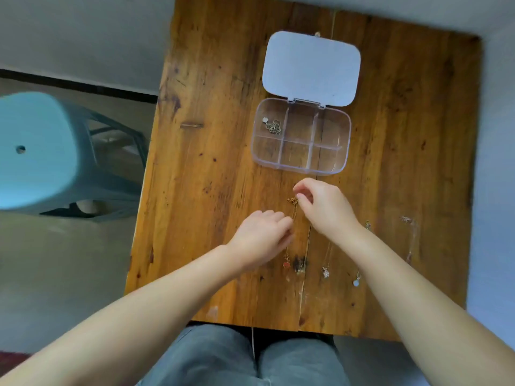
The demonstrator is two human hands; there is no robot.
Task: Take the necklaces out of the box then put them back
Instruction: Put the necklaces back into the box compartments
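Note:
A clear plastic box (345,140) with several compartments lies on the wooden table, its lid (310,66) folded back flat. One silver necklace (272,126) sits bunched in the top-left compartment. Below the box, a gold necklace with a red pendant (286,264) lies stretched on the table. My right hand (323,207) pinches its upper chain end, and my left hand (262,235) grips the chain lower down. Several more necklaces lie to the right: one with a sparkly pendant (325,272), one with a pale pendant (356,282), and a thin silver one (409,238).
The wooden table (211,162) has its near edge just above my knees. A light-blue plastic stool (36,151) stands on the floor to the left. A dark knot (300,263) marks the wood beside the red pendant.

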